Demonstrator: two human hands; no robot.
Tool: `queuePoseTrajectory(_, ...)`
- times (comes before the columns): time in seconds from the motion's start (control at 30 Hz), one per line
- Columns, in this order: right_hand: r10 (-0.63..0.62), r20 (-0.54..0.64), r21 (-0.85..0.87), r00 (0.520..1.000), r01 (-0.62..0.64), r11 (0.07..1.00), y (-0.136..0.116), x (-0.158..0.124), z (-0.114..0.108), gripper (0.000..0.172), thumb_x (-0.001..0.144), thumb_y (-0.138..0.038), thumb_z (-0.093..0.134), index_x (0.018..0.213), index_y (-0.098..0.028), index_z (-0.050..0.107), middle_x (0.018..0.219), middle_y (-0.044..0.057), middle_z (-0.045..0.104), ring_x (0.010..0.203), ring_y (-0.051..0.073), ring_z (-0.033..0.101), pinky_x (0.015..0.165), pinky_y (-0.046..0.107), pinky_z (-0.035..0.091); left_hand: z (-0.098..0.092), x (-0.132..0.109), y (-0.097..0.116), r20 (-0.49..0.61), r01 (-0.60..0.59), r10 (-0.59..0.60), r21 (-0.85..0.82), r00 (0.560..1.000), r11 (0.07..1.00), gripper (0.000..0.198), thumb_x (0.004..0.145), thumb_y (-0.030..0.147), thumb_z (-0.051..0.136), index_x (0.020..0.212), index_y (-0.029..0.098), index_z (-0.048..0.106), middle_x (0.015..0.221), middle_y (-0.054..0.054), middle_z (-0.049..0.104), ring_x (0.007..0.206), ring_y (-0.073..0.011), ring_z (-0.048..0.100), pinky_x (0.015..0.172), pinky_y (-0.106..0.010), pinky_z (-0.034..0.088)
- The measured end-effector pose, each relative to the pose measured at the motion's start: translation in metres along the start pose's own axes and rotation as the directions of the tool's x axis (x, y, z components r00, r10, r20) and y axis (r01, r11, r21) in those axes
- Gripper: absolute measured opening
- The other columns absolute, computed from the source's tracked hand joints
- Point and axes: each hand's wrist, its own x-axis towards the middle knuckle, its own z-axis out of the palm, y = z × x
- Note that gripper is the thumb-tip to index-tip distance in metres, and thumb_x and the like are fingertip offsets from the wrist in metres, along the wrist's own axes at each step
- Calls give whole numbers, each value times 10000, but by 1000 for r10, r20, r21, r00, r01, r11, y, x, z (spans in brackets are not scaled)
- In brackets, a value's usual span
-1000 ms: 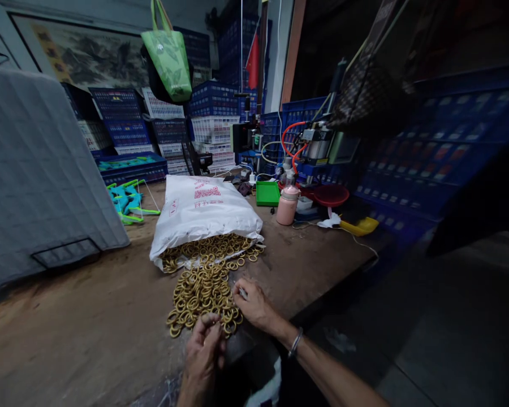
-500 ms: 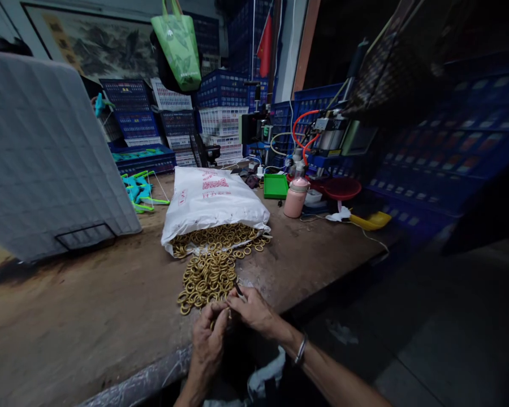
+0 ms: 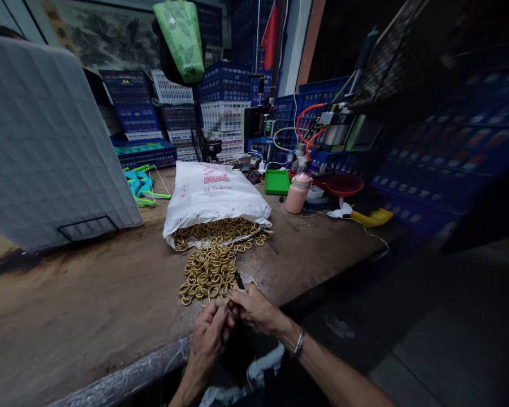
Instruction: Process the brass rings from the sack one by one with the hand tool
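Pinching its fingers [image 3: 219, 314] together, the left hand [image 3: 209, 330] meets the right hand [image 3: 258, 310], clamped on a dark tool [image 3: 240, 281], beside gold rings [image 3: 207, 271].

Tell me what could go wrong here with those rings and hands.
The rings lie loose near the table edge, so a knock might send some off. The bag lies open toward them; a nudge could spill more. The right hand grips a dark tool close to the left hand, so a slip might hurt it.
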Motion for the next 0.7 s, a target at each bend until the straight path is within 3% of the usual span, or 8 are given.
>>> queuePoseTrajectory(0.13,40,63,65,997,-44,997,-4,-4,0,301,745,-451,464,643,-168,459,465,-75,437,306,16,215,299,150,151,3,-4,5,-8,48,-48,-31,999,998,350,583,481,662,626,157,537,475,49,489,357,-38,314,367,-180,214)
queuePoseTrajectory(0.27,25,51,40,998,-27,999,1,0,0,307,772,-442,420,644,-165,457,469,-67,444,310,21,218,318,157,169,3,-7,8,26,69,-68,-30,997,997,357,605,495,638,619,160,515,463,64,457,352,-34,314,364,-174,208)
queuePoseTrajectory(0.4,-180,-112,-214,977,153,965,9,4,-1,202,787,-313,405,699,-161,505,536,-40,495,423,55,395,439,175,309,-1,-8,3,21,53,-53,-4,998,999,327,666,485,591,665,168,510,462,75,444,342,-30,284,356,-167,178)
queuePoseTrajectory(0.47,-340,-124,-439,932,255,861,11,2,-2,156,776,-244,409,716,-163,528,596,-19,533,545,82,469,539,191,347,-2,-7,0,-8,27,-27,6,1000,1000,330,670,486,586,659,168,501,465,71,451,350,-33,289,363,-169,182)
queuePoseTrajectory(0.53,-428,-47,-633,903,305,712,12,-2,-1,122,752,-181,410,717,-172,527,617,-15,541,587,96,474,565,198,332,-3,-6,-1,-38,15,-14,24,999,1000,339,653,488,601,653,167,495,468,68,453,358,-36,290,369,-173,189)
queuePoseTrajectory(0.6,-452,35,-756,892,319,571,12,-6,0,111,703,-121,419,720,-182,509,617,-20,532,582,102,458,555,202,306,-2,-6,-1,-58,-3,5,21,998,1000,342,629,483,624,662,168,496,479,71,445,378,-41,294,383,-175,204)
queuePoseTrajectory(0.7,-458,93,-847,884,312,430,12,-11,2,186,643,-67,413,762,-190,487,653,-16,534,610,115,467,558,208,287,0,-9,2,-64,-52,53,27,997,998,333,620,470,636,655,169,498,479,84,388,406,-47,285,402,-177,220)
